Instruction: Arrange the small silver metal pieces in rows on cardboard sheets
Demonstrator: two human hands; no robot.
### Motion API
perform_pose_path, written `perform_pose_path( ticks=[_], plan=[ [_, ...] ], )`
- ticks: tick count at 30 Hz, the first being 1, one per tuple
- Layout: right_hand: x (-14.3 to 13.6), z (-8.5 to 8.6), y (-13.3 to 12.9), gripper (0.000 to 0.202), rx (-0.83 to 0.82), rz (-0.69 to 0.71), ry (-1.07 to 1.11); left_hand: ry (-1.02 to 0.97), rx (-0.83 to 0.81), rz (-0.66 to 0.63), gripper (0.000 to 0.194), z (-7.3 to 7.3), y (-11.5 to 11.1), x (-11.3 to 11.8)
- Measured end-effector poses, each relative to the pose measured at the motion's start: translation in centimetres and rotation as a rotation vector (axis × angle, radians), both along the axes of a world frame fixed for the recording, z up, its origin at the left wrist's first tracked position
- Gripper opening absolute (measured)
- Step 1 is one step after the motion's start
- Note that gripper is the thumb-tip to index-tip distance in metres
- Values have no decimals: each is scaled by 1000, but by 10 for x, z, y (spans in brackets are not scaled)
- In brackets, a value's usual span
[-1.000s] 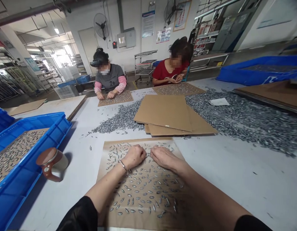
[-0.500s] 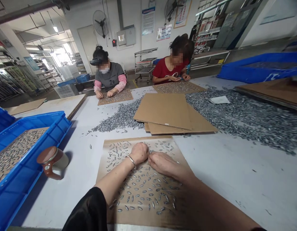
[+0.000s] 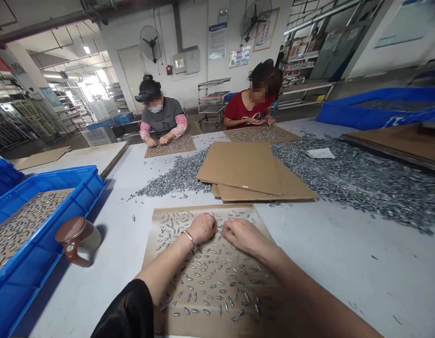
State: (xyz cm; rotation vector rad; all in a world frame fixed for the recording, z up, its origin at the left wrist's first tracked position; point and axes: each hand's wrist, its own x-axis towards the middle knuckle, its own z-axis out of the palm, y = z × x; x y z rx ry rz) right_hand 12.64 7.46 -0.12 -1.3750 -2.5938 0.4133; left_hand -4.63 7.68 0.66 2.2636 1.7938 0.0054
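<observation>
A brown cardboard sheet (image 3: 203, 324) lies in front of me, with many small silvery spindle-shaped metal pieces (image 3: 221, 298) spread singly over it. Both my hands are over its far half, a small gap between them. My left hand (image 3: 203, 227), a bangle at the wrist, is closed with its fingers curled down. My right hand (image 3: 242, 234) is closed too, fingertips bent toward the sheet. Whatever either hand pinches is hidden under the fingers.
Stacked cardboard sheets (image 3: 240, 166) lie beyond, amid a wide heap of metal pieces (image 3: 365, 178). At left stand a lidded mug (image 3: 78, 239) and a blue crate (image 3: 94, 180). Two people (image 3: 163, 115) work across the table. Another blue tray (image 3: 330, 115) is at far right.
My hands have drawn slightly apart; before, they nearly touched at the fingertips. The whole view has shifted a little downward in the picture.
</observation>
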Motion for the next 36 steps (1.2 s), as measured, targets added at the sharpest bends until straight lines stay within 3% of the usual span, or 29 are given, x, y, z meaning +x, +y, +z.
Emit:
perform_pose_path(
  ticks=[3, 7, 11, 17, 23, 29, 36],
  plan=[
    [16, 1, 15, 28, 56, -91, 35, -14, 5, 18, 21, -2, -1, 1],
    [14, -3, 27, 25, 71, -29, -12, -29, 30, 59, 24, 1, -3, -1],
    [-2, -5, 33, 21, 71, 53, -55, -30, 59, 147, 29, 16, 2, -14],
    [-10, -1, 38, 13, -68, 25, -32, -15, 51, 258, 25, 34, 16, -35],
    [-8, 0, 40, 12, -109, -33, 57, -16, 10, 304, 18, 23, 36, -32],
    [14, 5, 51, 13, -71, -127, 94, 13, -60, 320, 29, 10, 57, -29],
    [14, 2, 56, 13, -87, -125, 33, 22, -74, 305, 29, 5, 62, -30]
  ],
)
